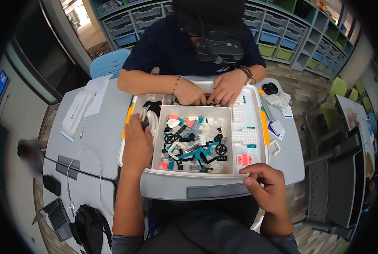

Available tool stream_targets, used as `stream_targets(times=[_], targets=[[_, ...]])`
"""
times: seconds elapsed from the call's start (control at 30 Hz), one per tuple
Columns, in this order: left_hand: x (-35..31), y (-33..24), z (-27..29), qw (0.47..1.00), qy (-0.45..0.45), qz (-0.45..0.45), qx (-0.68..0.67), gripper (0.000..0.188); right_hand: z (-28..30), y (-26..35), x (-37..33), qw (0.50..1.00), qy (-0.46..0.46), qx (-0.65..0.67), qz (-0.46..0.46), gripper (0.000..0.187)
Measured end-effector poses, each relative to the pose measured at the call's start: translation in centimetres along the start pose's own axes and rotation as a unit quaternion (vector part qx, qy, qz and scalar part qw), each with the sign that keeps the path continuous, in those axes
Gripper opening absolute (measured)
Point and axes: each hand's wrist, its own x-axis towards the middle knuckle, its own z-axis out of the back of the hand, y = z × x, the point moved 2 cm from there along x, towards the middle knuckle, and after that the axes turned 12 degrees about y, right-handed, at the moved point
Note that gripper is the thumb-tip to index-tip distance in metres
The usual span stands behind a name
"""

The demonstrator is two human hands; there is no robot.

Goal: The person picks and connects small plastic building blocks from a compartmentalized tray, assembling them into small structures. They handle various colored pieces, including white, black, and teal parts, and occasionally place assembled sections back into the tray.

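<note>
My left hand lies over the left side of a white sorting tray, its fingers stretched beside a bundle of white cables. A small dark piece shows between its index finger and thumb; whether they touch it I cannot tell. Bent but apart, the fingers of my right hand hold nothing at the tray's near right corner, close to a red piece. Mixed building pieces in teal, black, white and grey, including a black wheel, fill the large compartment. Across from me, another person's hands reach into the far compartment.
White bricks lie in the tray's right section. Right of it are black wheels and a white angled beam. A white booklet and a cable lie to the left, with a laptop and black bag nearer.
</note>
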Motion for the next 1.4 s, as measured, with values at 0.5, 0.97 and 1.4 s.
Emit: stream_targets(times=[0.5,0.97,1.4], targets=[[-6.8,-2.1,5.3,0.75,-0.007,-0.033,-0.66,0.027,1.4,1.0,7.6,0.918,0.081,-0.382,0.068,0.023],[-7.5,-0.6,4.2,0.76,-0.017,0.052,-0.648,0.039,-7.0,-5.5,14.5,0.793,0.298,-0.518,0.122,0.029],[-8.1,0.5,4.1,0.736,-0.01,-0.013,-0.676,0.028,-6.0,-3.5,14.0,0.827,0.215,-0.501,0.139,0.025]])
